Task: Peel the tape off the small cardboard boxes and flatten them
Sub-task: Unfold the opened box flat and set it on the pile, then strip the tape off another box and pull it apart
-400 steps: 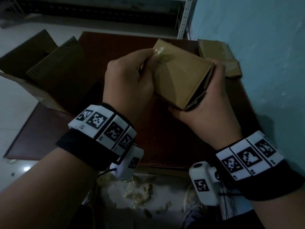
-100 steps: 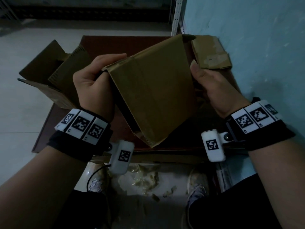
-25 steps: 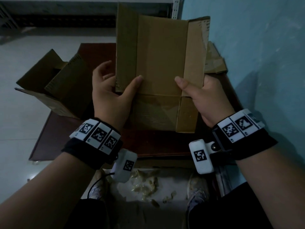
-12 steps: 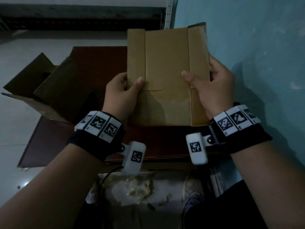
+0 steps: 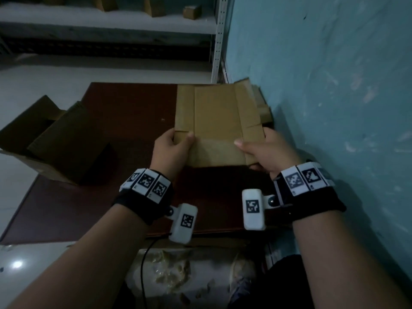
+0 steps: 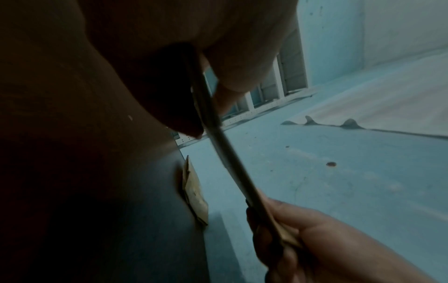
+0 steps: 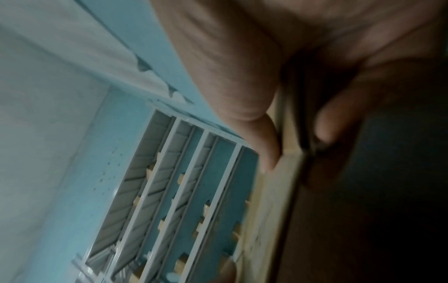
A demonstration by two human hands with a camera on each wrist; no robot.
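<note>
A flattened brown cardboard box (image 5: 217,121) lies nearly level over the far right part of the dark red table (image 5: 124,121). My left hand (image 5: 171,148) pinches its near left edge, thumb on top. My right hand (image 5: 262,150) pinches its near right edge the same way. The left wrist view shows the flattened box (image 6: 218,134) edge-on, held between thumb and fingers, with the right hand (image 6: 303,239) gripping its other end. In the right wrist view the box (image 7: 274,201) is blurred under my thumb. Beneath its far right corner lies a stack of flattened boxes (image 5: 260,103).
An open large carton (image 5: 51,141) stands at the table's left edge. A blue wall (image 5: 334,108) runs close along the right. Metal shelving (image 5: 111,23) with small boxes stands beyond the table. Crumpled tape scraps (image 5: 169,273) lie on the floor near my feet.
The box went from closed and taped to opened out flat. In the last second both hands lowered the flat sheet from upright toward the table's far right, over the stack.
</note>
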